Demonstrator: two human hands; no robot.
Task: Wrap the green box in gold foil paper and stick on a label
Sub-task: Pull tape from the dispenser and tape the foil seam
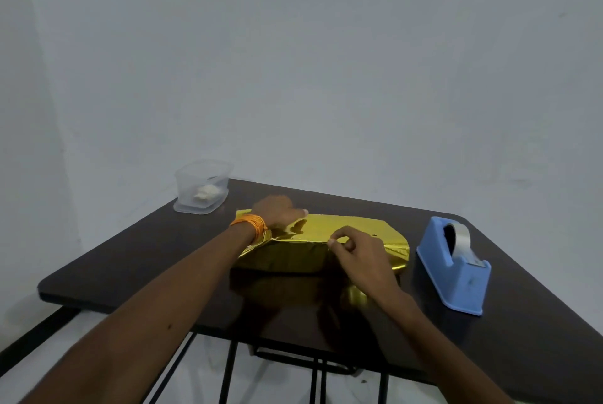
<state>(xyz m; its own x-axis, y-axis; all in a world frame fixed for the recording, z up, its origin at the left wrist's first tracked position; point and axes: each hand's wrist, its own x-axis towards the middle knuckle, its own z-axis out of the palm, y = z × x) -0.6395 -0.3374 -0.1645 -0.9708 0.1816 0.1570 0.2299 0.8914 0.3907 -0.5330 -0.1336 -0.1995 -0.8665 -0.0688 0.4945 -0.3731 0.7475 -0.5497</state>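
Gold foil paper [346, 227] covers the box in the middle of the dark table [130, 260]; none of the green box shows. My left hand [279, 211], with an orange thread band at the wrist, rests on the far left top of the wrapped box with its thumb stretched along the foil. My right hand [355, 248] is at the near top edge, fingers curled, pinching the foil's edge between thumb and forefinger. The foil's right end bulges loose past the box.
A blue tape dispenser [453, 265] with a roll of clear tape stands to the right of the box. A clear plastic container [203, 186] holding something white sits at the table's far left corner. A pale wall rises behind the table.
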